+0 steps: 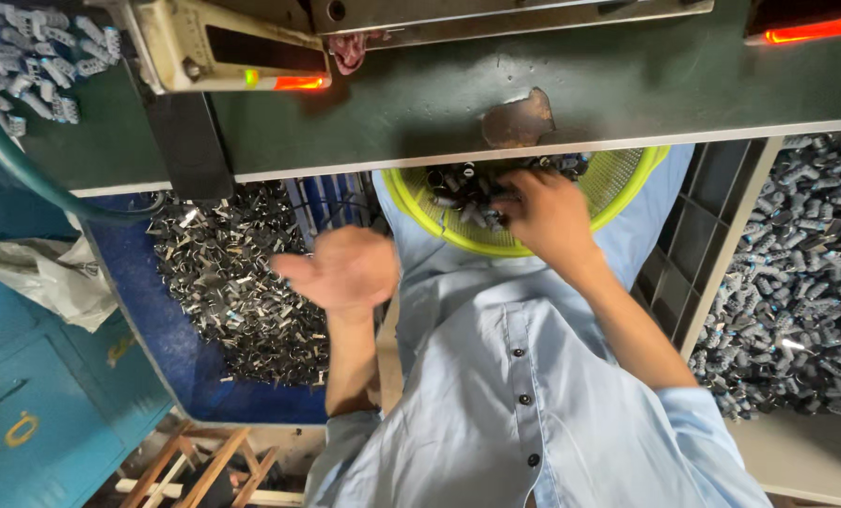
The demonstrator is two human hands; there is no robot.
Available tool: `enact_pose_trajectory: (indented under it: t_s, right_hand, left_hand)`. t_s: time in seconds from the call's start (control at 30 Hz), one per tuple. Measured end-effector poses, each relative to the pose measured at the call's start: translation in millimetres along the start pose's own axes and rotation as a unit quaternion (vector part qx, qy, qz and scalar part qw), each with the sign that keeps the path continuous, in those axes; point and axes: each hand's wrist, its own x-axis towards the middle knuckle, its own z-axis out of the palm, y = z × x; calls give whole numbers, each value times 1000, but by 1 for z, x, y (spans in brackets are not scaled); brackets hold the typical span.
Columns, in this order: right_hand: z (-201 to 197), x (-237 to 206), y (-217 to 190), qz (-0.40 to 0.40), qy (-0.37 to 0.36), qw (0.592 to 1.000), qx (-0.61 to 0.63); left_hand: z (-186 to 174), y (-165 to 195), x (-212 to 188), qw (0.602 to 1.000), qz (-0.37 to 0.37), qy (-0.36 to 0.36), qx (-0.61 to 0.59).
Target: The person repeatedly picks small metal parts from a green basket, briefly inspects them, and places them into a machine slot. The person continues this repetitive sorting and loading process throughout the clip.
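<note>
Your right hand (pixel 547 212) was buried in the yellow-green basket (pixel 627 183) on your lap under the green worktop (pixel 627 85), fingers curled among small dark parts (pixel 458 188); its grip stayed hidden. Your left hand (pixel 345 273) hovered open and empty, blurred, beside the basket.

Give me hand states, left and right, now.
Left hand: open, blurred, holding nothing visible.
Right hand: reaching into the yellow-green basket of small dark parts; grip cannot be told.
</note>
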Motion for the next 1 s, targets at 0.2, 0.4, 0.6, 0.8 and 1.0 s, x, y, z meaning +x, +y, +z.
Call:
enact_pose_trajectory:
  t_s: [0.2, 0.4, 0.6, 0.8, 1.0]
  right_hand:
    - [43, 20, 11, -45, -126, 986, -96]
    - [18, -11, 13, -12, -40, 994, 98]
    - [-6, -35, -12, 83, 15, 949, 304]
    - [-27, -51, -31, 104, 14, 974, 203]
    - [-34, -47, -28, 149, -2, 885, 441]
  left_hand:
    - [20, -27, 16, 883, -71, 34, 462]
    - [40, -35, 25, 750, -87, 77, 651]
    - [61, -52, 52, 758, 69, -60, 646]
    - [52, -74, 61, 800, 34, -72, 595]
    - [27, -91, 45, 941, -67, 130, 305]
